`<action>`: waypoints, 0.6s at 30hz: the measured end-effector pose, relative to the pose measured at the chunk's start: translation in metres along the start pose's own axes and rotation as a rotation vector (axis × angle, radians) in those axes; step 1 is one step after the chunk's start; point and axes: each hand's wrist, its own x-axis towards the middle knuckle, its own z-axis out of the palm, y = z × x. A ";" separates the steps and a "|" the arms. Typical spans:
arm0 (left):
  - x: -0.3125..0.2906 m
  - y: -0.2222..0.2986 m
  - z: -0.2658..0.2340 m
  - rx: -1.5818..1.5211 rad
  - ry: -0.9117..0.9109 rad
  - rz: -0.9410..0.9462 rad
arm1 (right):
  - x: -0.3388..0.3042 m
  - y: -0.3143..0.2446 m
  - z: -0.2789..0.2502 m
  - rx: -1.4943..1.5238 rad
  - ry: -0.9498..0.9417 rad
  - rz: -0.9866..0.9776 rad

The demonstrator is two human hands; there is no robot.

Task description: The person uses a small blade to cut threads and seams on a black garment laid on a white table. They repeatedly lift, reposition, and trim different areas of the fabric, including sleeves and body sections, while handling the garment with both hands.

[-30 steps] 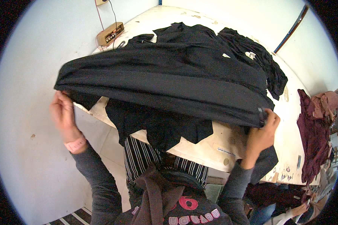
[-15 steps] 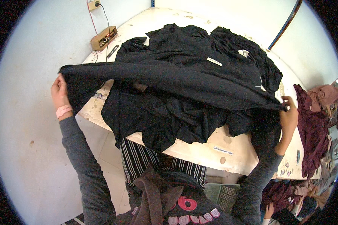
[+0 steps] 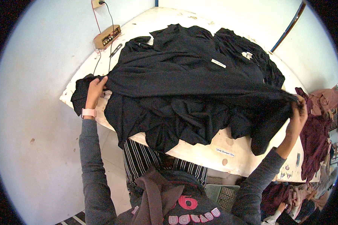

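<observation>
At left, your left hand (image 3: 96, 91) is pinching the edge of the black cloth (image 3: 169, 80), thumb and fingers drawn together on a fold. Beyond it, a wooden box (image 3: 107, 36) with cords is sitting by the left edge of the pale table (image 3: 244, 157), a dark pair of snips (image 3: 115, 50) lying near. Across the middle, the black cloth is covering much of the table in rumpled folds, a white label (image 3: 218, 63) resting on it. At right, your right hand (image 3: 299, 112) is gripping the cloth's right end, fingers curled, tips partly hidden; beside it, a maroon garment (image 3: 313, 142) is lying.
</observation>
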 end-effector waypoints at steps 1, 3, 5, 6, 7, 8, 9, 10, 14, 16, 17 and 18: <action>-0.008 0.020 0.017 -0.216 0.058 0.116 | 0.005 -0.001 -0.015 0.066 0.066 -0.029; -0.004 0.035 -0.003 -0.593 0.088 0.131 | 0.004 -0.007 -0.035 0.233 0.330 0.029; 0.014 0.022 -0.053 -0.905 0.110 0.257 | 0.010 -0.008 -0.051 0.147 0.194 -0.073; 0.020 0.017 -0.069 -1.005 0.084 0.312 | 0.011 -0.008 -0.055 0.096 0.182 -0.042; 0.029 0.013 -0.081 -1.110 0.044 0.364 | 0.008 -0.008 -0.055 -0.067 0.117 0.004; 0.042 -0.002 -0.107 -1.178 -0.065 0.395 | 0.005 -0.009 -0.047 -0.212 0.048 0.048; 0.050 -0.012 -0.107 -1.227 -0.071 0.355 | -0.002 -0.020 -0.022 -0.249 -0.081 0.121; 0.052 -0.020 -0.115 -1.258 -0.062 0.319 | -0.009 -0.007 -0.010 -0.314 -0.271 0.247; 0.018 -0.032 -0.045 -0.964 -0.010 0.108 | -0.055 0.009 0.032 -0.365 -0.467 0.397; 0.003 -0.025 -0.036 -0.792 0.081 -0.099 | -0.073 0.003 0.049 -0.362 -0.427 0.414; -0.009 -0.023 -0.025 -0.747 0.106 -0.053 | -0.080 0.000 0.054 -0.378 -0.395 0.406; -0.028 -0.013 -0.011 -0.703 0.129 -0.009 | -0.087 -0.002 0.056 -0.396 -0.363 0.398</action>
